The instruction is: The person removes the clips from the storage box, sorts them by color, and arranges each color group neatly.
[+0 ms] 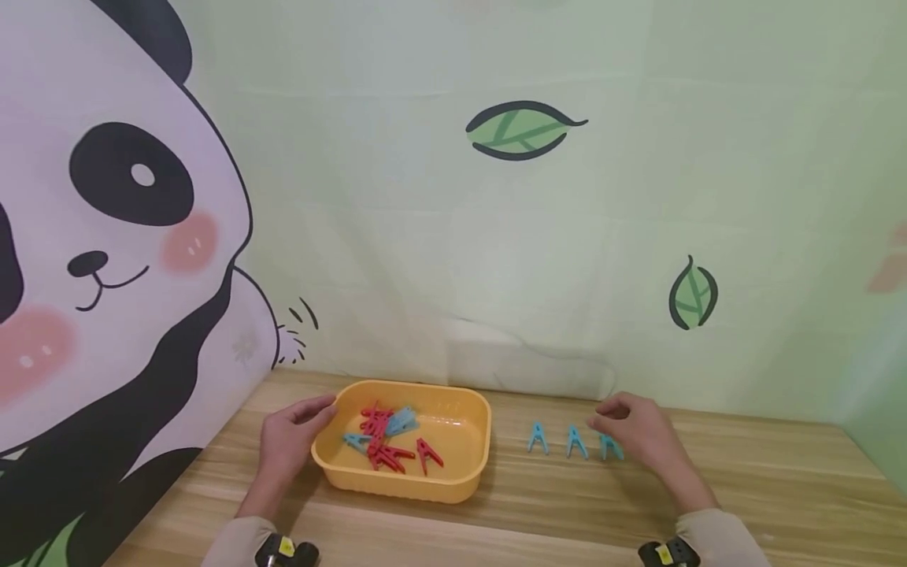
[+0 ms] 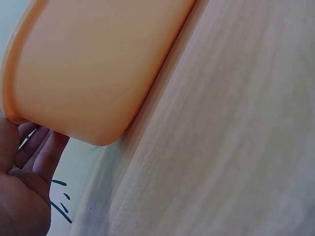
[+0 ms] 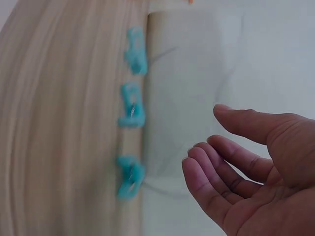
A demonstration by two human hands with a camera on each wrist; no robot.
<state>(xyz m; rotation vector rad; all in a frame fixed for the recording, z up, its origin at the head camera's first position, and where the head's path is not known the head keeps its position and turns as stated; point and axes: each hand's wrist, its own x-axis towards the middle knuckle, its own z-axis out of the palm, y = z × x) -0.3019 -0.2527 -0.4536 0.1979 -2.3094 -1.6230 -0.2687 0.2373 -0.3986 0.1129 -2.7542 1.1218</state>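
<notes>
My left hand (image 1: 286, 437) is at the left end of a yellow-orange plastic basket (image 1: 404, 490), its thumb and fingertips right at the outside of the rim. In the left wrist view, the fingertips are partly hidden behind the basket wall. Inside lie several red clothespins (image 1: 427, 455) and some blue clothespins (image 1: 402, 421). To the right of the basket, three blue clothespins (image 1: 576, 442) stand in a row on the table. Over the rightmost blue clothespin (image 3: 130, 177) hovers my right hand (image 1: 635, 428), fingers loosely bent with nothing between them.
The wooden table (image 1: 567, 504) meets a pale green wall cloth (image 1: 397, 236) just behind the row. A large printed panda (image 1: 127, 236) covers the left side. Black wrist cameras (image 1: 669, 553) sit on both sleeves.
</notes>
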